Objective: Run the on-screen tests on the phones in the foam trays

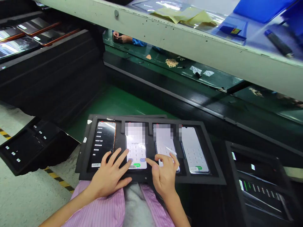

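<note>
A black foam tray lies before me with several smartphones set in its slots. On the leftmost smartphone, a dark menu list is lit. Beside it, a smartphone shows a dial pad with characters entered above the keys. My left hand is spread over the lower parts of these two, fingertips at the dial pad's left side. My right hand stretches its index finger to that pad's lower right key; its other fingers bend loosely over a third smartphone. The rightmost smartphone shows a dial pad too. Neither hand grips anything.
Another tray of phones lies to the right. Dark foam trays with phones are stacked at left; one tray sits lower. A shelf edge crosses above. Beyond it, another person's hands rest near small parts.
</note>
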Motion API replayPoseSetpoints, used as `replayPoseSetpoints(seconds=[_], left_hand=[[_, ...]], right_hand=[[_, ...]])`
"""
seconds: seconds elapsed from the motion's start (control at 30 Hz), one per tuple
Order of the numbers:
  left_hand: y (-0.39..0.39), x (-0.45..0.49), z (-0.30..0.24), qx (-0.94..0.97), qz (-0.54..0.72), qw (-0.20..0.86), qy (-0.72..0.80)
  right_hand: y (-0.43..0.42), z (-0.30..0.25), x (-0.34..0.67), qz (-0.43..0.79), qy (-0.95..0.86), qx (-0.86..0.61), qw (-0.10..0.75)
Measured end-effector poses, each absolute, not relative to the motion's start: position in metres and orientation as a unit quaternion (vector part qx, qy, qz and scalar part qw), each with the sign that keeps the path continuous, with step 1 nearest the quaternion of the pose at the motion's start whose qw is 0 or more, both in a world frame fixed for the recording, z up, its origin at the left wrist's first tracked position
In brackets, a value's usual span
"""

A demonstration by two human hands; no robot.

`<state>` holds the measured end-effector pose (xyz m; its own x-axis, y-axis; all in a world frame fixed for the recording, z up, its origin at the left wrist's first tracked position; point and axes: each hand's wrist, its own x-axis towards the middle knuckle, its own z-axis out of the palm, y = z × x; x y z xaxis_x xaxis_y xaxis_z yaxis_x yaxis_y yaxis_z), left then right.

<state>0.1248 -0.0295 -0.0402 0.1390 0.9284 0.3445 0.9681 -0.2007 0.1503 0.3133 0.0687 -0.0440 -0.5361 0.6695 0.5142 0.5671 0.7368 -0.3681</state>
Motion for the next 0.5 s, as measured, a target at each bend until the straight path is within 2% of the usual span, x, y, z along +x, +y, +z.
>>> replayPoseSetpoints(seconds=[0.17, 0.33, 0.5], left_hand=[[-0.026, 0.131, -0.034, -0.770, -0.177, 0.052, -0.611], [-0.002, 0.168, -0.031, -0.815, -0.182, 0.053, -0.547], [0.022, 0.204, -0.034, -0.799, -0.180, 0.059, -0.570]], right_hand=[[0.084, -0.047, 0.348, 0.016, -0.817, -0.390, 0.424], [0.097, -0.052, 0.380, -0.007, -0.816, -0.417, 0.401], [0.098, -0.052, 0.389, 0.005, -0.828, -0.399, 0.393]])
